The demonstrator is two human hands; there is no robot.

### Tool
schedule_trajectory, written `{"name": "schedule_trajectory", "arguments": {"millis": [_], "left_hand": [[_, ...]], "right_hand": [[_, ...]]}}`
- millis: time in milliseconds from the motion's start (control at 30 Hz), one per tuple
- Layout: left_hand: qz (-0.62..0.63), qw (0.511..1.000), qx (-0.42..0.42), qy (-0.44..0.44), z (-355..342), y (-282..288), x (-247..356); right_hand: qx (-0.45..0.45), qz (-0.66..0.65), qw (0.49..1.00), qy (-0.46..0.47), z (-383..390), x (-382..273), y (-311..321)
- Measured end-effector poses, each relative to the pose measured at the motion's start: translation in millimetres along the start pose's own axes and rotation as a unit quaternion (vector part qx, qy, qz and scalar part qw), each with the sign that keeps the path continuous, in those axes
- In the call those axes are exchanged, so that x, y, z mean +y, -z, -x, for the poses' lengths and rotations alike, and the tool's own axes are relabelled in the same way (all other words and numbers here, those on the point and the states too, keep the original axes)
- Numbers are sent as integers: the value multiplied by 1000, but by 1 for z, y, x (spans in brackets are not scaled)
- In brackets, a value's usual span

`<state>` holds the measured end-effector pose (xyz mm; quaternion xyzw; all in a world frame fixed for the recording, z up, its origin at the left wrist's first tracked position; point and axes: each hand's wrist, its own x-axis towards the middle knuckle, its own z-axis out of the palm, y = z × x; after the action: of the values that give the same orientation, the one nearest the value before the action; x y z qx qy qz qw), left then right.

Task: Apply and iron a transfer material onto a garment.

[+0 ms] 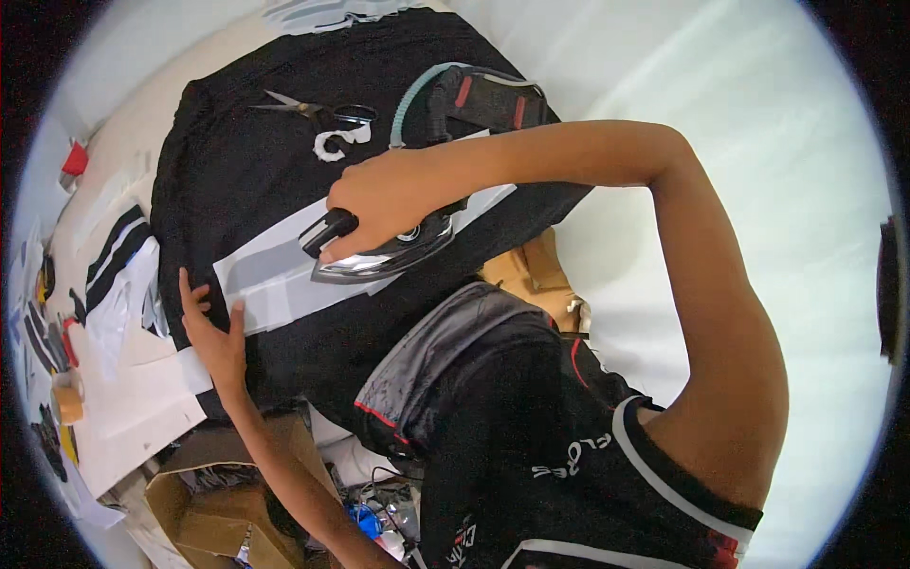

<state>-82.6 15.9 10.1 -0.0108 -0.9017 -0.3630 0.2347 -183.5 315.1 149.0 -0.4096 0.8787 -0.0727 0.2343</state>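
My right hand [384, 204] is wrapped round the handle of a clothes iron [379, 266], whose shiny metal body lies over a long strip of white and pale grey fabric [275, 261]. The strip rests on a black cloth [256, 180] that covers the work surface. My left hand [216, 337] lies at the strip's left end, fingers spread, with the thumb near its edge. It holds nothing. Part of the strip is hidden under the iron and my right forearm.
Scissors [308, 108] with dark handles and a white ring-shaped piece [332, 142] lie beyond the strip. A black stand with red marks [483, 100] sits at the back right, beside a pale green hose [408, 104]. Striped fabric [118, 247] lies left; an open cardboard box [204, 526] stands below.
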Motion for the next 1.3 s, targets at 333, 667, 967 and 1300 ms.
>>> {"name": "schedule_trajectory", "arguments": {"millis": [333, 667, 967, 1300], "left_hand": [[-34, 999, -14, 30, 2, 1, -1], [-42, 999, -3, 15, 4, 0, -4], [127, 990, 6, 62, 4, 2, -15], [205, 972, 68, 89, 7, 3, -22]], "right_hand": [[39, -9, 993, -110, 51, 49, 0], [80, -20, 988, -133, 80, 78, 6], [129, 27, 991, -37, 63, 31, 34], [98, 28, 995, 22, 3, -22, 28]]}}
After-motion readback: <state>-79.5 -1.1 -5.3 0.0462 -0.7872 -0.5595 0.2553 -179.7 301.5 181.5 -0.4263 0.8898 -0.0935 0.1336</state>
